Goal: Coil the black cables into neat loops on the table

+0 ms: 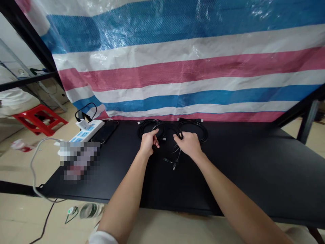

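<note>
At the middle of the black table, my right hand (pixel 190 145) is closed around a looped black cable (pixel 169 124). Part of this cable hangs down to a connector (pixel 175 164) just in front of the hands. My left hand (pixel 148 141) has its fingers curled at the other side of the loop, thumb raised against it; its exact hold is partly hidden. Behind my left hand lies a coiled black cable (pixel 141 126) with a light plug tip. Another coiled black cable (pixel 204 130) rests behind my right hand.
On the left of the black table (pixel 254 169) stand a white power strip (pixel 88 130) with a charger, and a dark phone (pixel 108 130). A striped plastic sheet (pixel 177 71) hangs along the back. A red stool (pixel 40 118) and a seated person are beyond the left edge.
</note>
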A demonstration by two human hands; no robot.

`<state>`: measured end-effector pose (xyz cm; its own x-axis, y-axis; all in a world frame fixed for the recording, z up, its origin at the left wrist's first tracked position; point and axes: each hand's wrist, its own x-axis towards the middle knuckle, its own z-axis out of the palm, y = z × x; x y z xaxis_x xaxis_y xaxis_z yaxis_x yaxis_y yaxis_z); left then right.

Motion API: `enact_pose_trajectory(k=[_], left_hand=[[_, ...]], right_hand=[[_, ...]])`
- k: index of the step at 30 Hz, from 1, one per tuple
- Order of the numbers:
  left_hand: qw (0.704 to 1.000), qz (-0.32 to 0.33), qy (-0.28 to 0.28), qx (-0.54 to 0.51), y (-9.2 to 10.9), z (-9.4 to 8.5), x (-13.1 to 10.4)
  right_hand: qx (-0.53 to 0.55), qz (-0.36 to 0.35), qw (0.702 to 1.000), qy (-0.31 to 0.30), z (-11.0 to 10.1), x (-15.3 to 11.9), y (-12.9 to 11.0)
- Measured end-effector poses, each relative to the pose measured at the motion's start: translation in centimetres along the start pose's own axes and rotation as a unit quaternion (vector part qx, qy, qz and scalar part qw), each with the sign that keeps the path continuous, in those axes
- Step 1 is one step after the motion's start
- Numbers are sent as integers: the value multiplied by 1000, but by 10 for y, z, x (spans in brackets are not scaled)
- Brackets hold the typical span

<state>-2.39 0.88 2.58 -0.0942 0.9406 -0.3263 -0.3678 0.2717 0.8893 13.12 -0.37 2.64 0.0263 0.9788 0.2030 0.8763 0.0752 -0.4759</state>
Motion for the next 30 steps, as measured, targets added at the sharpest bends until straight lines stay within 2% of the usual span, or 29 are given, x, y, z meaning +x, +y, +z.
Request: enact_pose_trajectory(k=[4, 9, 12, 16, 19, 21, 26, 30], left_hand=[[999, -8, 23, -29, 7, -9, 5], [989, 81, 24, -124, 14, -21, 11], [982, 129, 83, -109, 10, -27, 20], [960, 217, 177, 6, 1, -34, 32], [934, 257, 198, 151, -6, -37, 35], [906, 270, 205, 253, -9, -37, 34], [837, 272, 187, 436, -16, -33, 28], [808, 280, 146, 498, -19, -31, 27]], right_hand=[[-42, 24, 996, -79, -3, 13, -20], [-25, 68, 992, -105, 8, 35, -43], [3, 93, 990, -104, 20, 49, -51], [30, 116, 987, -111, 34, 64, -56], [31, 121, 985, -120, 37, 69, -59], [5, 122, 985, -121, 35, 71, -61], [-117, 89, 979, -140, 29, 73, -65], [-154, 65, 979, -120, 32, 72, -62]])
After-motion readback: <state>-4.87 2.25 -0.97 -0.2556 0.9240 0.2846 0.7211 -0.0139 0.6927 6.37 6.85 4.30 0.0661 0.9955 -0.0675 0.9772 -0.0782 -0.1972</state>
